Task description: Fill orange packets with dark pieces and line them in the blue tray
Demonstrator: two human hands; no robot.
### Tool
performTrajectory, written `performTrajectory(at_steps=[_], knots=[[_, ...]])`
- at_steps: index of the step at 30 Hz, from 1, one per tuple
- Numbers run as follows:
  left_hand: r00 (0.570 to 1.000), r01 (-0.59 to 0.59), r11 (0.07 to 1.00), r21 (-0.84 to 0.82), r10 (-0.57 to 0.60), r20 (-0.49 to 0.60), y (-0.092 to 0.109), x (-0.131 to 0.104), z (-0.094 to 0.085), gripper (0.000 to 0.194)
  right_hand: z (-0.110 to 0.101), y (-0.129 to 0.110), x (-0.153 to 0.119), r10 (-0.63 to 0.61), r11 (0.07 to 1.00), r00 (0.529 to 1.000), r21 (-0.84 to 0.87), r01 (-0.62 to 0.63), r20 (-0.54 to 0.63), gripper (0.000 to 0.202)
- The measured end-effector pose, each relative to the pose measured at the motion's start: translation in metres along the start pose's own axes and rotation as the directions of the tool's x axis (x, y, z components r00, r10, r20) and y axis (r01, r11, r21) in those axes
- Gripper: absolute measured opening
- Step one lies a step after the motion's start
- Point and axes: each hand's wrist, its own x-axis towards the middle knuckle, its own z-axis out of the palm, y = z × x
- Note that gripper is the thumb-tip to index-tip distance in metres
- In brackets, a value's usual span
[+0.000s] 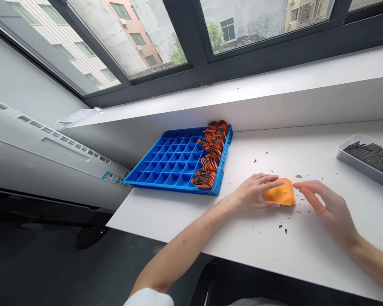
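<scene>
A small, flat orange square piece (281, 194) with rounded corners lies on the white table. My left hand (254, 192) holds it from the left, fingers over its top and thumb along its near side. At its right edge is my right hand (333, 209), slightly blurred, with orange finger cots on the thumb and index finger. Those two fingertips are drawn close together beside the piece's upper right corner. Whether anything thin is pinched between them I cannot make out. Small dark scraps (281, 226) lie scattered around both hands.
A blue compartment tray (175, 190) stands at the back left, its right column packed with folded orange-and-black pieces (205, 178). To the right is a clear plastic box (364, 169) of stacked dark pieces (375, 155). A windowsill ledge (274, 91) rises behind the table (191, 216).
</scene>
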Motion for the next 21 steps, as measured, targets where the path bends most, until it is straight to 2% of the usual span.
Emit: performTrajectory(at_steps=[4, 11, 13, 16, 18, 21], knots=[[1.0, -0.002, 0.997, -0.072, 0.0, -0.025, 0.002, -0.002, -0.005, 0.064, 0.001, -0.001, 0.001, -0.044, 0.998, 0.999, -0.037, 0.045, 0.018, 0.024], [1.0, 0.019, 0.993, -0.121, -0.019, 0.0, 0.002, -0.004, -0.008, 0.067, 0.001, -0.001, -0.001, -0.075, 0.994, 0.996, -0.073, 0.078, 0.042, 0.022], [0.999, -0.004, 0.991, -0.133, -0.002, -0.042, 0.001, -0.005, -0.009, 0.065, 0.002, 0.0, -0.001, -0.094, 0.992, 0.995, -0.085, 0.097, 0.038, 0.021], [0.984, -0.091, 0.982, -0.164, 0.063, -0.167, 0.002, -0.004, -0.012, 0.063, 0.002, 0.0, -0.002, -0.167, 0.976, 0.986, -0.138, 0.168, 0.018, 0.019], [0.969, -0.14, 0.971, -0.192, 0.095, -0.229, 0.004, -0.004, -0.014, 0.063, 0.003, -0.001, -0.002, -0.28, 0.939, 0.96, -0.206, 0.275, 0.006, 0.027], [0.97, -0.174, 0.954, -0.244, 0.124, -0.208, 0.011, -0.003, -0.017, 0.06, 0.003, -0.004, 0.0, -0.42, 0.861, 0.906, -0.293, 0.415, 0.049, 0.055]])
